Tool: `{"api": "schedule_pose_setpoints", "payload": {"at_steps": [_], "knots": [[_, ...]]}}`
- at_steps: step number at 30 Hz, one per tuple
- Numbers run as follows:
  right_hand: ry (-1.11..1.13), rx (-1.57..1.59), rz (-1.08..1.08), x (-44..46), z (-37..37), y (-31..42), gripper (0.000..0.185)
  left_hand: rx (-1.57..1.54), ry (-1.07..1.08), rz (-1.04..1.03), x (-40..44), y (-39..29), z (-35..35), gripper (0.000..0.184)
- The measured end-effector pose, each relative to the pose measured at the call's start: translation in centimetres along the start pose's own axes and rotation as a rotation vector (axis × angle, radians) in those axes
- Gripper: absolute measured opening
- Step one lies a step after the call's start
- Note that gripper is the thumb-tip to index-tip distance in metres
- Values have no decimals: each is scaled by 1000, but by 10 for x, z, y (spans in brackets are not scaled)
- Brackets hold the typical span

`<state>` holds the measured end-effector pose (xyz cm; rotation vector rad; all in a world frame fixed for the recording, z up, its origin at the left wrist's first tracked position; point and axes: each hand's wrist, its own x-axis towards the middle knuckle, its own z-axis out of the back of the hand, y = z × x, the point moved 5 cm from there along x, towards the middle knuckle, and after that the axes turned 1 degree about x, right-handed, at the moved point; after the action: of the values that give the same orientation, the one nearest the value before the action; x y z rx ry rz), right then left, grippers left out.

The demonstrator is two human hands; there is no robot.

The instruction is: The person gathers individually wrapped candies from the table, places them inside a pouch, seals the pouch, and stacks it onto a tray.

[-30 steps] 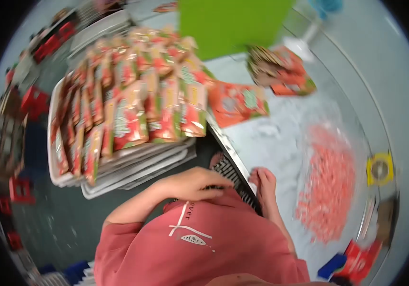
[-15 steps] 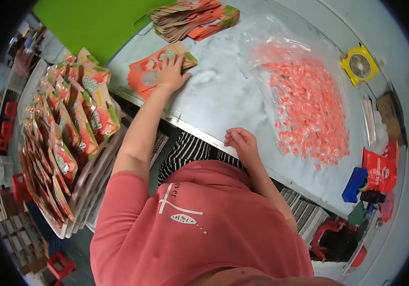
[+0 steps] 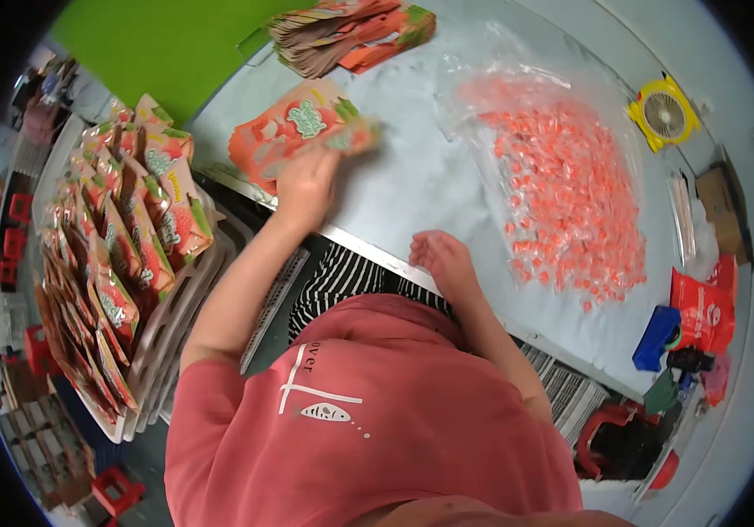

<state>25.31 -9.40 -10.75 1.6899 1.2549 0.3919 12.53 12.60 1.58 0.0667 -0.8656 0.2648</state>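
My left hand (image 3: 308, 186) is closed at the near edge of a small pile of red-orange printed pouches (image 3: 293, 123), its fingers on a pouch whose green end is lifted and blurred. Over the table's front edge rests my right hand (image 3: 444, 263), fingers curled, with nothing visible in it. To its right, a clear plastic bag (image 3: 570, 193) holds many small pink-red wrapped pieces. A fanned stack of pouches (image 3: 351, 35) lies farther back on the table.
At left, a white crate (image 3: 162, 329) on stacked trays holds upright pouches (image 3: 122, 255). A green panel (image 3: 157, 44) stands behind. At right are a yellow fan (image 3: 663, 112), a red packet (image 3: 702, 307) and a blue object (image 3: 656, 338).
My left hand has gone from lying flat on the pouches to gripping at their near edge, and one pouch end has risen. My right hand has barely moved.
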Motion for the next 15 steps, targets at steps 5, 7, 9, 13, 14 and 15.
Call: {"api": "schedule_pose_setpoints", "payload": {"at_steps": [5,7,9,13,14,15], "knots": [[-116,255,-88,4,-2,26,46,-256,255,-216,-41,-85,18,32],[-104,54,-55,6,10,24,44,-331,311,-214,-51,-99,13,29],[-145,-60,-54,-7,18,23,41,-459,390,-135,-56,-107,10,26],[-183,-188,-99,-18,19,30,31,-586,520,21,-56,-97,-6,19],[-212,-219,-130,-21,20,28,30,-580,573,-8,-54,-97,-11,19],[-201,-326,-71,-19,21,25,28,-592,573,45,-55,-94,-19,20]]}}
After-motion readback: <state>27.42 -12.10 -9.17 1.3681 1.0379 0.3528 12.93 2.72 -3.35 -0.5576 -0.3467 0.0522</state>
